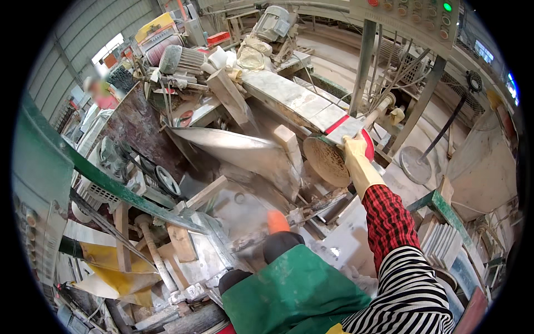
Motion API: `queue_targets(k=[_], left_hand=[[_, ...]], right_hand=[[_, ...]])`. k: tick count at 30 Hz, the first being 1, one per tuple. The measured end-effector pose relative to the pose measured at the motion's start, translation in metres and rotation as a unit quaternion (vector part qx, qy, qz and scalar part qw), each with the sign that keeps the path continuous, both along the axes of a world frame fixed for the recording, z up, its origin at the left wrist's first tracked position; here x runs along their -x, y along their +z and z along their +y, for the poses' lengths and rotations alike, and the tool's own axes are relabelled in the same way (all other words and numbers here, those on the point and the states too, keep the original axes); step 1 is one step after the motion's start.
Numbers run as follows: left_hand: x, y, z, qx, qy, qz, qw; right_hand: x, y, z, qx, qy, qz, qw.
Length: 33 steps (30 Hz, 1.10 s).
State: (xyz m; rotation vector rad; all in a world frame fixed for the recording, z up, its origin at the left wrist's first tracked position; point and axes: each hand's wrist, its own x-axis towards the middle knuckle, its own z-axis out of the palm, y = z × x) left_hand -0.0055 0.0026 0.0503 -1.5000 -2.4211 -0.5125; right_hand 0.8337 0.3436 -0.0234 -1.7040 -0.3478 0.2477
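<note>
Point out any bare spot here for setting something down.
The pale strip looks mostly bare between the cloth bundle and the red band by the gloved right fingers; so, perhaps, does the grey patch left of the checked sleeve. Lower left is crowded with a wood block and yellow sheeting, far right with stacked slabs.

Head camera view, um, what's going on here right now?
The person's gloved right hand is at the edge of a round, brown-faced disc, beside the near end of a row of pale slabs; whether it grips anything is unclear. A red strip lies across the slabs near that end. The left hand is out of view. Another person is in the background, at left.
</note>
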Motion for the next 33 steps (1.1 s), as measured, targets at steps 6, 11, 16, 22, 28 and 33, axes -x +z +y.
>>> queue_targets(k=[6,11,16,22,28,33], left_hand=[[0.008,-0.010,-0.005,0.001,0.007,0.010,1.000],[0.001,-0.014,0.002,-0.035,-0.009,-0.093,0.995],[-0.003,-0.014,0.001,0.009,0.015,0.005,1.000],[0.020,-0.033,-0.007,0.061,0.060,0.092,0.992],[-0.025,0.000,0.009,0.103,0.107,0.077,0.986],[-0.029,0.039,0.015,0.126,0.067,0.234,0.962]], right_hand=[[-0.023,-0.003,0.020,0.041,0.060,0.062,0.995],[-0.048,0.003,0.035,0.473,0.217,-0.334,0.785],[-0.027,0.042,0.022,0.665,0.291,-0.481,0.492],[0.076,0.078,0.040,0.415,0.263,-0.433,0.756],[0.299,0.025,0.044,0.068,0.600,-0.263,0.752],[0.403,-0.011,-0.014,0.134,0.673,-0.163,0.709]])
